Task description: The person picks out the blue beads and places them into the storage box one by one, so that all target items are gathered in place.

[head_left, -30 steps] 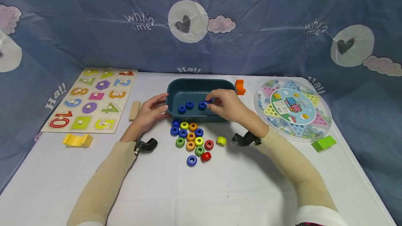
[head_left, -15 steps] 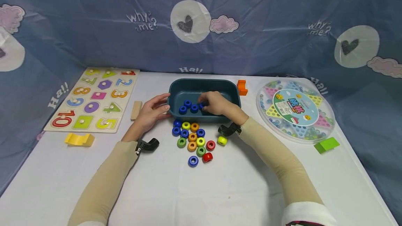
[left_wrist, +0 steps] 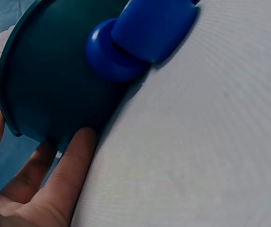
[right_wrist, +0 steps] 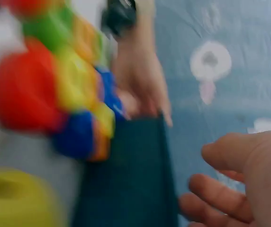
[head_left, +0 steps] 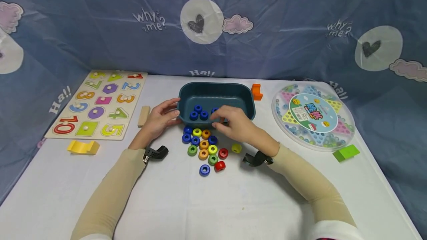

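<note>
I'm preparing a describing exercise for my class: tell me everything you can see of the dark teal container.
The dark teal container is an open-topped oblong with rounded corners and smooth walls, apparently plastic. It stands upright on the white table, at least four blue beads inside. The left grip touches its left end; the right grip is over its near side, contact unclear.

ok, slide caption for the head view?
Left hand touching a teal tray of blue beads; right hand over its near side.
</note>
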{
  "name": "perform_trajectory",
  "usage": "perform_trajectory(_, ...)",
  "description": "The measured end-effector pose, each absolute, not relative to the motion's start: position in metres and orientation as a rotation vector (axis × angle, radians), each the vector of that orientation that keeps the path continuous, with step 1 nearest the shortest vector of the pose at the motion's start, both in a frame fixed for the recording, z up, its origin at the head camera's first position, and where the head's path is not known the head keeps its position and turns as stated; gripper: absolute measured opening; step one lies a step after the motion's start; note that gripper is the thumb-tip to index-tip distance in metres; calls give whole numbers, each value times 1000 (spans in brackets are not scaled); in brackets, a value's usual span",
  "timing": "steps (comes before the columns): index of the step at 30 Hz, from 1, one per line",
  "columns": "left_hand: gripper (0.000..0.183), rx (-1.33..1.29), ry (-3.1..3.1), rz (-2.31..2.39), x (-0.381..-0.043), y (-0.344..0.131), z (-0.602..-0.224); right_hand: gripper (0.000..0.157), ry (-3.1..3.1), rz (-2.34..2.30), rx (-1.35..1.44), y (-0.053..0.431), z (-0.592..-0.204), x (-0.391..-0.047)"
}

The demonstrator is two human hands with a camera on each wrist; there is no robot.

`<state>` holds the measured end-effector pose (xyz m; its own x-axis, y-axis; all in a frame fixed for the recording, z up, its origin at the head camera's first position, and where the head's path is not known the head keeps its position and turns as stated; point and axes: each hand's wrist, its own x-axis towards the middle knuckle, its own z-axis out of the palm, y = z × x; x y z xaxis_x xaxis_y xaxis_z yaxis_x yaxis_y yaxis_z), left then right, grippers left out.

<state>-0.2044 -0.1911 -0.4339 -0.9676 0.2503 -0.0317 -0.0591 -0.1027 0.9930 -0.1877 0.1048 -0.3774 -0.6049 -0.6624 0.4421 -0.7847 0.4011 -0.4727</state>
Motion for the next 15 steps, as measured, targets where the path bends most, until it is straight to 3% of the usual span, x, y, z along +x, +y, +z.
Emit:
perform_trajectory(5,56,236,1961,2175,-205,-192,-432,9,-2346,964,1329,118,-392,-164)
perform_trajectory(15,55,218,2003,2142,-205,-192,-435,22,-2647,777,1395,113,-412,-154)
